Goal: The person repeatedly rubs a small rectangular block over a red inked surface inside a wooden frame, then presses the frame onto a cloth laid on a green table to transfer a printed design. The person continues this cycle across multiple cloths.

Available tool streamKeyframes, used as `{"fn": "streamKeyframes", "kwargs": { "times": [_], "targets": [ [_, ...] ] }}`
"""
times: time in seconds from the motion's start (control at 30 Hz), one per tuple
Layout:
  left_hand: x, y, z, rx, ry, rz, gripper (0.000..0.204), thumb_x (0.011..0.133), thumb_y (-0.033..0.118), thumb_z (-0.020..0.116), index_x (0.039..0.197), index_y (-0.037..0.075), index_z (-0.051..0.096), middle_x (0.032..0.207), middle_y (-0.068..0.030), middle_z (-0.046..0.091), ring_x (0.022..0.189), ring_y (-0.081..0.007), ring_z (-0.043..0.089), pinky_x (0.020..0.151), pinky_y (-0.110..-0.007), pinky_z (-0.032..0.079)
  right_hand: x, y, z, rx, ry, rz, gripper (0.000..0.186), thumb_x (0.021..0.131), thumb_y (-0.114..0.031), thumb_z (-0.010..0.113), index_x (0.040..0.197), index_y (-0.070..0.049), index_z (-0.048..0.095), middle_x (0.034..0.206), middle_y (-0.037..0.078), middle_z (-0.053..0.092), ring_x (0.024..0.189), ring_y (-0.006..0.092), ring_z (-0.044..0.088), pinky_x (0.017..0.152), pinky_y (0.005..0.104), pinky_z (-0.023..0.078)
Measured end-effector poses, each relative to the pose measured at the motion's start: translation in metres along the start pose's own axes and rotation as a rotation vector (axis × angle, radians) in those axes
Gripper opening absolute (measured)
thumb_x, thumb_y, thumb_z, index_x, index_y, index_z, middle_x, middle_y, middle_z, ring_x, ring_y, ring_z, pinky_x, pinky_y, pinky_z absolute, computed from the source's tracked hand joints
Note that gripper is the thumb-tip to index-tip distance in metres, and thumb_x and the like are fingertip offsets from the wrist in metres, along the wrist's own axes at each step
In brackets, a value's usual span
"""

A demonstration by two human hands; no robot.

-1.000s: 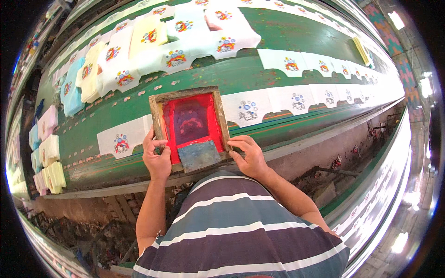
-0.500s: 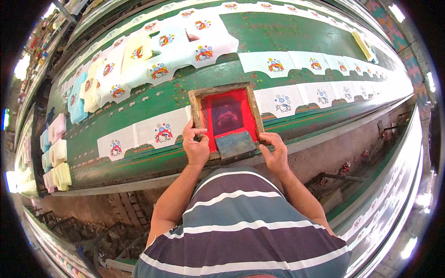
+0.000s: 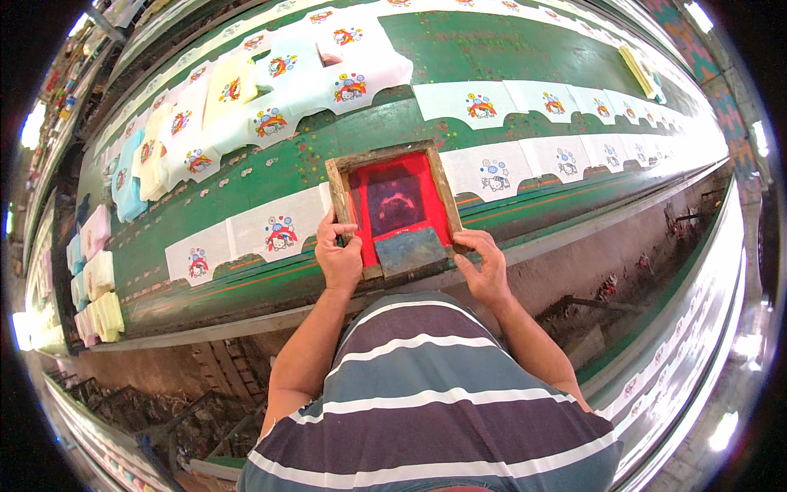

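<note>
A wooden-edged printing screen (image 3: 443,184) lies on the long green table in front of me, with red mesh and a dark square in its middle. A flat grey-blue squeegee (image 3: 410,252) rests inside it along the near edge. My left hand (image 3: 338,258) is closed on the screen's near left corner, thumb and fingers gripping the wood. At the near right corner, my right hand (image 3: 484,266) pinches the frame between thumb and fingers. White cloth pieces with a colourful cartoon print (image 3: 279,235) lie to its left; to its right are pieces printed with fewer colours (image 3: 494,174). Whatever lies under the screen is hidden.
Rows of printed cloth pieces (image 3: 480,107) run along the green table (image 3: 459,51). Overlapping white, yellow and blue pieces (image 3: 270,90) cover its far left, with small stacks (image 3: 100,273) at the left end. A gap with metal bars separates this table from another (image 3: 656,365) at right.
The table and screen sit slightly further left and higher in view. Both hands keep their hold on the screen, and the squeegee stays at its near edge.
</note>
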State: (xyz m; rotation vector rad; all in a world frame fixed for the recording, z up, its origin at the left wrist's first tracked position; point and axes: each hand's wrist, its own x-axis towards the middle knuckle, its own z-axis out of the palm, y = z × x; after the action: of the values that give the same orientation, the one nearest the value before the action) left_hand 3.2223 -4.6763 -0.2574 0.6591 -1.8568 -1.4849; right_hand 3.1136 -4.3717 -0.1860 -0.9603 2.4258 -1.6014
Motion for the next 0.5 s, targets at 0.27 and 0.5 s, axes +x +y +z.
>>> {"fn": "streamKeyframes", "kwargs": {
  "times": [0.27, 0.5],
  "targets": [
    [0.0, -0.004, 0.0, -0.071, -0.009, -0.054, 0.017, 0.087, -0.009, 0.076, 0.1, 0.002, 0.079, 0.171, -0.0347, 0.058, 0.158, -0.0412, 0.06, 0.131, -0.046, 0.042, -0.004, -0.007, 0.007, -0.063, 0.013, -0.003, 0.043, 0.093, 0.007, 0.081, 0.135, 0.0, 0.079, 0.142, 0.019, 0.077, 0.136, 0.0349, 0.073, 0.119, 0.0456, 0.056],
    [-0.001, -0.003, -0.002, -0.018, -0.025, -0.016, 0.018, 0.087, -0.008, 0.076, 0.101, 0.003, 0.08, 0.171, -0.0339, 0.058, 0.159, -0.0411, 0.058, 0.131, -0.045, 0.043, -0.001, -0.024, 0.005, -0.212, 0.076, 0.001, 0.039, 0.093, 0.004, 0.083, 0.132, -0.002, 0.08, 0.139, 0.02, 0.079, 0.136, 0.0386, 0.072, 0.118, 0.0495, 0.056]
  ]
}}
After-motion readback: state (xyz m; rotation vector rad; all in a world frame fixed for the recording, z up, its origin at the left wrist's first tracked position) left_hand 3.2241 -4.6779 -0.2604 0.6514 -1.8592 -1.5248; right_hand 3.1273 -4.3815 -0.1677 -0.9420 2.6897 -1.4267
